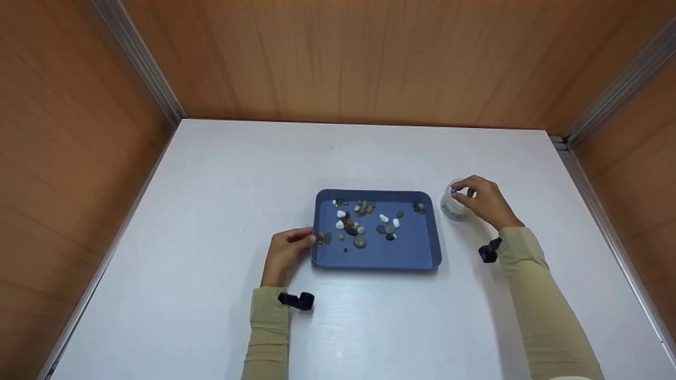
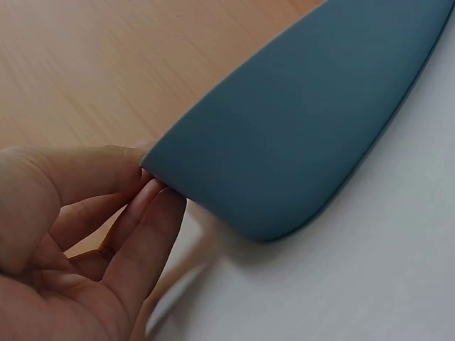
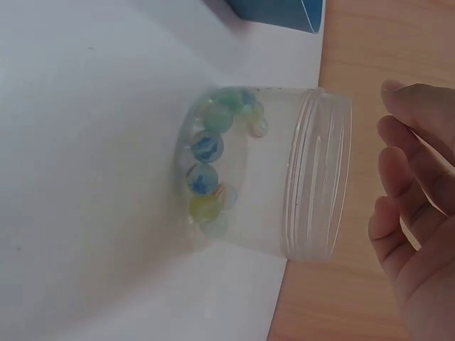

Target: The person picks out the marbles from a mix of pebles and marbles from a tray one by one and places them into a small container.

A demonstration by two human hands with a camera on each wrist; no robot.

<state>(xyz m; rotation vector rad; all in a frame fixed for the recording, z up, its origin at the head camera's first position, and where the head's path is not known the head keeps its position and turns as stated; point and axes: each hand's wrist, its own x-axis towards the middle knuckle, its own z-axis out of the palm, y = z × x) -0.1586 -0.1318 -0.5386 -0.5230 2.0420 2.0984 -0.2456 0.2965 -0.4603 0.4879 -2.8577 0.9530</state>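
Observation:
A blue tray point(image 1: 412, 253) lies on the white table with several stones point(image 1: 359, 241) scattered inside, grey, brown and white. My left hand point(image 1: 288, 250) pinches the tray's left rim between thumb and fingers; the left wrist view shows the grip at the tray wall point(image 2: 284, 135). To the right of the tray, a clear jar point(image 3: 270, 177) stands uncapped, with several glass marbles point(image 3: 207, 146) at its bottom. Over its mouth is my right hand point(image 1: 483, 198), thumb and fingertips pinching a small blue marble point(image 1: 453, 190). In the right wrist view the fingers hide that marble.
The white table point(image 1: 222, 200) is bordered by wood-grain panels point(image 1: 338, 63) at the back and both sides, with metal strips in the corners. The jar stands close to the tray's right edge.

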